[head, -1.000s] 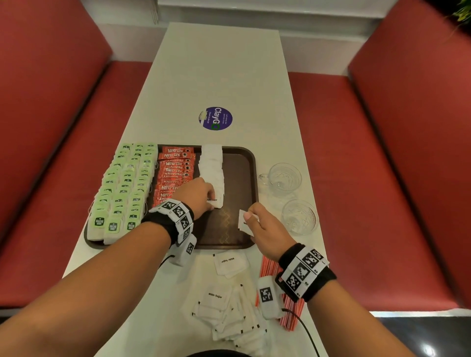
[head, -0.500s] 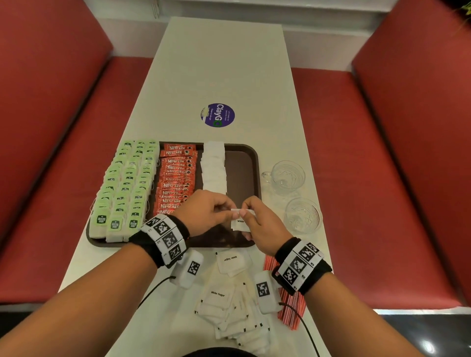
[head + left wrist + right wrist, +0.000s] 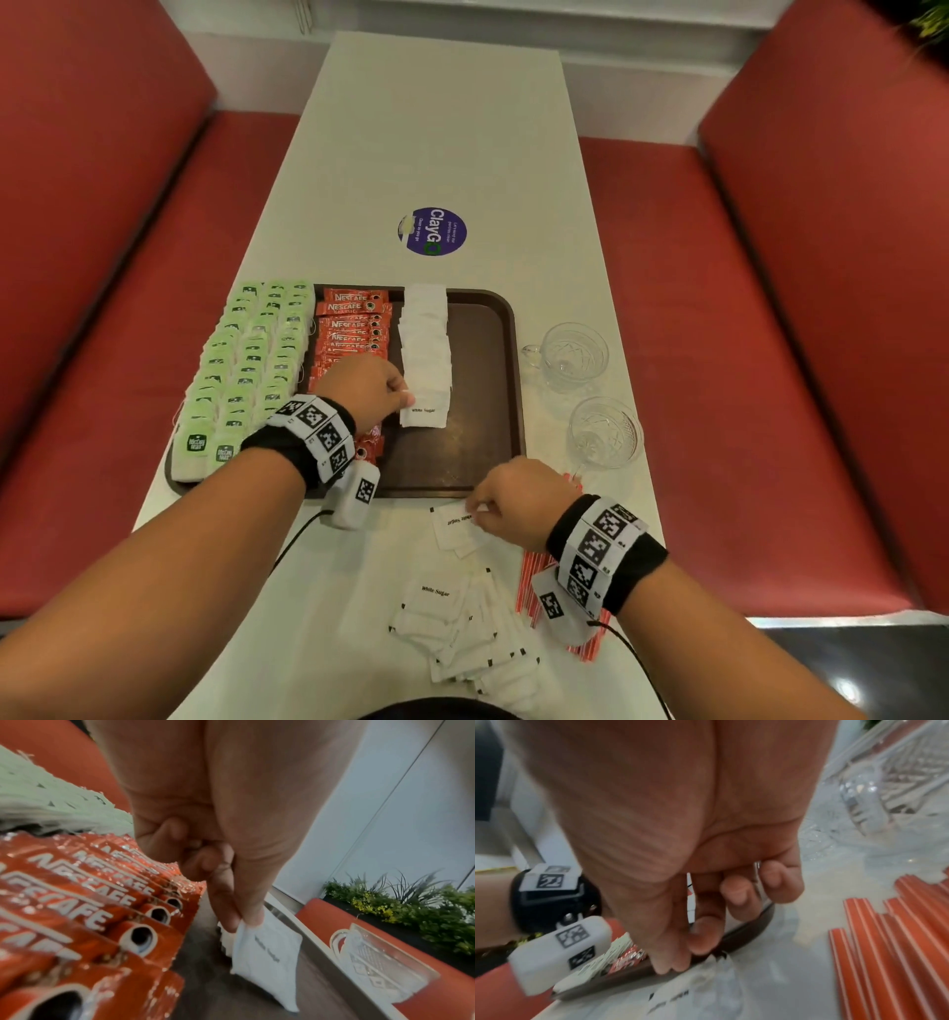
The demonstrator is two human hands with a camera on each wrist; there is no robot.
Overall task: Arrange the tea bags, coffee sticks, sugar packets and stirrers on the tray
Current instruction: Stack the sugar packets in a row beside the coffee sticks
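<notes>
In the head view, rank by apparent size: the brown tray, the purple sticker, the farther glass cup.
1. brown tray, clearly largest.
2. farther glass cup and purple sticker look about alike; I won't rank them.

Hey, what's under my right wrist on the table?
Red striped stirrers lie there beside loose sugar packets. The right hand and wristband cover most of the bundle, so its count stays hidden.
</notes>
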